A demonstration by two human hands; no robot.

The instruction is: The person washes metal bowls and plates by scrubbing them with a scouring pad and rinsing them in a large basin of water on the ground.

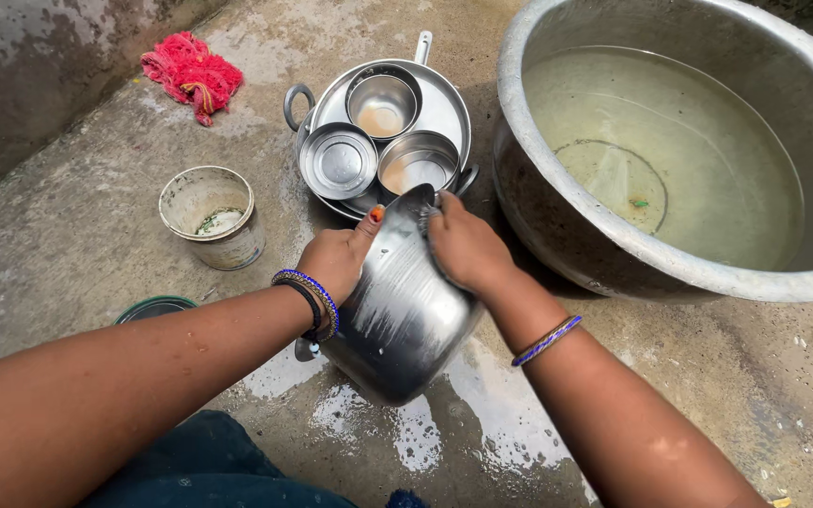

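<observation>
- Gleaming under a film of grey suds, the steel pot (405,310) is round-bodied and smooth, tilted on its side on the wet concrete floor (708,376), low in the middle of the view between both forearms.
- Behind it a steel plate (444,108) rests in a handled pan and carries three small steel bowls (383,99) (one turned upside down); to the right stands a wide, dull metal basin (538,56) of cloudy water.
- A chalky, worn tub (209,216) sits to the left, a crumpled red cloth (192,73) well beyond it by the wall.
- The pot's rim lies just beside the plate's edge and near the basin's wall; open floor spreads to the left and lower right.
- The left hand (336,263) curls its grip over the pot's upper wall, thumb up, bangles at the wrist.
- The right hand (463,246) presses closed fingers against the rim; what lies beneath them I cannot tell.
</observation>
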